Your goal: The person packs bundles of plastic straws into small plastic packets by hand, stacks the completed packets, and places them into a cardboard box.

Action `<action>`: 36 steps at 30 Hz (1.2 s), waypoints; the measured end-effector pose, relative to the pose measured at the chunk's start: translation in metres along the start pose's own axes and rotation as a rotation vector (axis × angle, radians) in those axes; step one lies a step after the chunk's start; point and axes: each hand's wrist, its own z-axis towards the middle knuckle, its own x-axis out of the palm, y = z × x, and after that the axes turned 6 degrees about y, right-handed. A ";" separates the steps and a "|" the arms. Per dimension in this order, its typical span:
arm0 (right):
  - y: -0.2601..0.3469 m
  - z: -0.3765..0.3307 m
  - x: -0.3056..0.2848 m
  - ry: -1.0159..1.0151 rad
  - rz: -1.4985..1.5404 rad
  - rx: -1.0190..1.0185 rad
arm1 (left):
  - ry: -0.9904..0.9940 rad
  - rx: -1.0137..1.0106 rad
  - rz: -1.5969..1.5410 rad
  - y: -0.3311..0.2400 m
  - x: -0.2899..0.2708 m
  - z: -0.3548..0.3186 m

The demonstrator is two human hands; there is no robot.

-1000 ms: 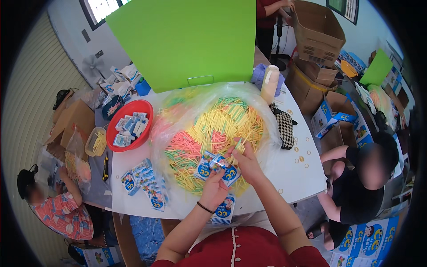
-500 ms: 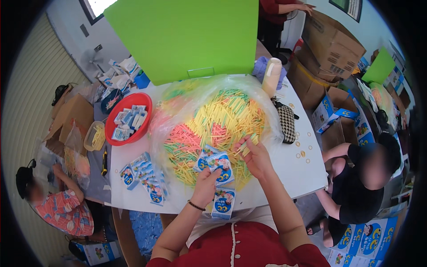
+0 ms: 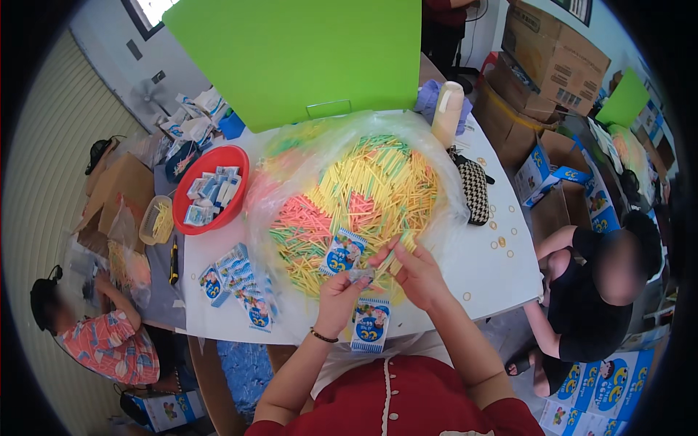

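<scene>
A heap of thin pastel sticks point(image 3: 385, 178) in yellow, green and pink lies in a wide clear plastic bag point(image 3: 449, 182) on the white table. Above its near edge, my left hand point(image 3: 340, 299) pinches a small blue-and-white packet point(image 3: 359, 275), now tilted so that little of its printed face shows. My right hand point(image 3: 422, 278), close beside it, grips a small bundle of yellow-green sticks point(image 3: 399, 254). Another packet point(image 3: 344, 251) rests on the heap just beyond my left hand. One more packet point(image 3: 371, 325) lies at the table's front edge, between my forearms.
Left of the bag, several packets point(image 3: 243, 291) lie overlapped beneath a red basin point(image 3: 241, 161) of filled packets. At right are a houndstooth pouch point(image 3: 474, 190), a cream bottle point(image 3: 446, 116) and scattered rubber bands point(image 3: 502, 241). A green board point(image 3: 305, 58) stands behind. Co-workers sit on both sides.
The packet in my left hand has turned from face-up to nearly edge-on. My right hand, with its sticks, has come lower and nearer to it.
</scene>
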 end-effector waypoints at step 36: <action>0.005 -0.002 -0.003 0.250 -0.487 -0.089 | 0.237 0.143 0.796 -0.005 -0.009 0.002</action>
